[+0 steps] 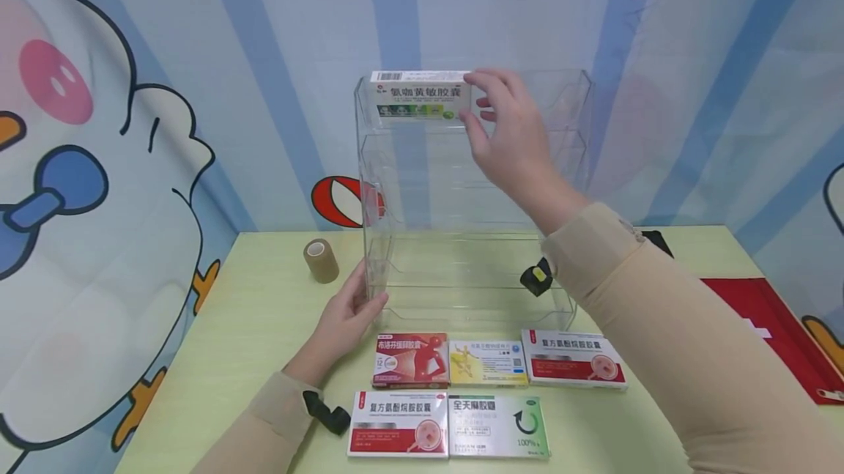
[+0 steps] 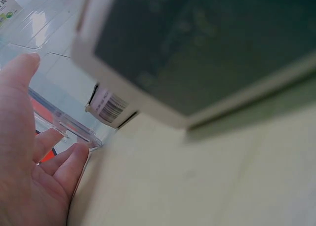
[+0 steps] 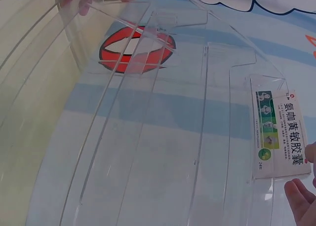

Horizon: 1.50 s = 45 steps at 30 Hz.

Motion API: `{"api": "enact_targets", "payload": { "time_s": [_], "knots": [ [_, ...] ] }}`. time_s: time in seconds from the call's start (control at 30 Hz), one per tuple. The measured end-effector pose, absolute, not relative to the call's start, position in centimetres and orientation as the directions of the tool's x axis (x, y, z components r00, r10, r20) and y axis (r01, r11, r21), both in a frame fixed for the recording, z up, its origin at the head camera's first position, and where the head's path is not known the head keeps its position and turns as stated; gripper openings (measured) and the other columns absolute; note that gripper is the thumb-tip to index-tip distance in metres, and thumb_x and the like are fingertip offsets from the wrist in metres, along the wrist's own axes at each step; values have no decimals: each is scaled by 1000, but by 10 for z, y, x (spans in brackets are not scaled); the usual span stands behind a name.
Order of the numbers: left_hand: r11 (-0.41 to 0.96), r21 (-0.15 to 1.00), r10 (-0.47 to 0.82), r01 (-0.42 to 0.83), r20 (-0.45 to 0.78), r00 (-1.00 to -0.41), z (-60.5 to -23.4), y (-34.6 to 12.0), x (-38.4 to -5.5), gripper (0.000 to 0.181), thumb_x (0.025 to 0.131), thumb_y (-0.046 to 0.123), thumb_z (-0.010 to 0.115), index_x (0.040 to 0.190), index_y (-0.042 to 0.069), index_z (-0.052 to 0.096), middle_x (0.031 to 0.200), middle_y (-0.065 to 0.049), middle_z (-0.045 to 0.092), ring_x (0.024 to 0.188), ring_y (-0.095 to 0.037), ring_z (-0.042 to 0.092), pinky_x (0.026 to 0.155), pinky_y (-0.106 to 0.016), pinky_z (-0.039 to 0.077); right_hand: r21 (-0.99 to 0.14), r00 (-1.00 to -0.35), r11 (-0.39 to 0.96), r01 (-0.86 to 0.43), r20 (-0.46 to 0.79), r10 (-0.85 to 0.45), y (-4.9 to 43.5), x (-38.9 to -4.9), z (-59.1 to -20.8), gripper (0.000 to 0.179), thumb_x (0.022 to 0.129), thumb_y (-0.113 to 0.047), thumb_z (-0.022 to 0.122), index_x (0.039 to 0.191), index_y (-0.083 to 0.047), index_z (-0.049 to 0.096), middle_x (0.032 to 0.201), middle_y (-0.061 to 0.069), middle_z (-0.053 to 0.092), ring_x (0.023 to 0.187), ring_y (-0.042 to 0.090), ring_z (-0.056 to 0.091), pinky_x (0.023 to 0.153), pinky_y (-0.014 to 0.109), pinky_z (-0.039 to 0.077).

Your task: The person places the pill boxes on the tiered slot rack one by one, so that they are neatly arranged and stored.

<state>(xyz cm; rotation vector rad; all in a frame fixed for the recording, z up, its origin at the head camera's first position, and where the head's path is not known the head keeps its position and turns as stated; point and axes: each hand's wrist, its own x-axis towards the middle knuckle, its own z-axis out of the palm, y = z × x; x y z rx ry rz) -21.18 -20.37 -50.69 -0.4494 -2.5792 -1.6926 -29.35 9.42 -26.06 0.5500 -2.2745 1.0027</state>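
A clear tiered rack [image 1: 475,236] stands upright on the table. In its top tier, at the left end, sits a white medicine box [image 1: 422,99] with a green picture strip. My right hand [image 1: 511,130] is at that box's right end, index fingertip at the upper corner and thumb close below; the right wrist view shows the fingertips spread at the end of the box [image 3: 281,134]. My left hand [image 1: 339,327] grips the rack's lower left edge, thumb in front. In the left wrist view its fingers [image 2: 71,171] curl at the rack's bottom corner.
Before the rack lie a red medicine box [image 1: 410,360], a yellow-and-white box [image 1: 488,363], two red-and-white boxes [image 1: 574,358] and a green-and-white box [image 1: 497,426]. A brown tape roll [image 1: 321,261] stands left; a red zippered pouch [image 1: 771,335] lies right. A patterned curtain [image 1: 297,93] hangs behind.
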Motion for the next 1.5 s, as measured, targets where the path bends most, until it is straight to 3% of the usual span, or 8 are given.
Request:
{"api": "enact_targets", "payload": {
  "time_s": [0.27,0.5,0.83,1.5],
  "knots": [
    [380,892,221,244,168,-961,-510,-205,-213,80,111,28,69,176,38,24,174,-11,47,155,-35,54,126,-54,49,-446,-682,614,-652,698,-218,96,-271,-273,51,106,-13,73,154,-2,58,155,19,59,127,33,71,109,41,65],
    [383,888,227,254,176,-958,-509,-205,-214,80,111,27,68,177,32,24,176,-12,44,158,-35,51,127,-54,46,-367,-638,620,-693,712,-291,101,-252,-292,58,104,-18,77,156,-2,56,153,20,61,123,36,71,103,49,66],
    [395,888,224,237,157,-962,-507,-204,-213,80,111,29,68,177,37,22,178,-11,40,161,-35,46,129,-54,43,-290,-597,618,-731,711,-372,118,-223,-320,66,102,-21,81,158,-2,54,150,18,63,125,33,69,104,49,65],
    [397,890,222,224,143,-964,-505,-203,-212,81,111,31,67,178,33,21,180,-7,36,164,-33,41,132,-53,40,-306,-705,699,-646,589,-395,156,-178,-375,77,96,-23,87,162,-9,50,145,13,67,122,30,72,96,49,69]
  ]
}}
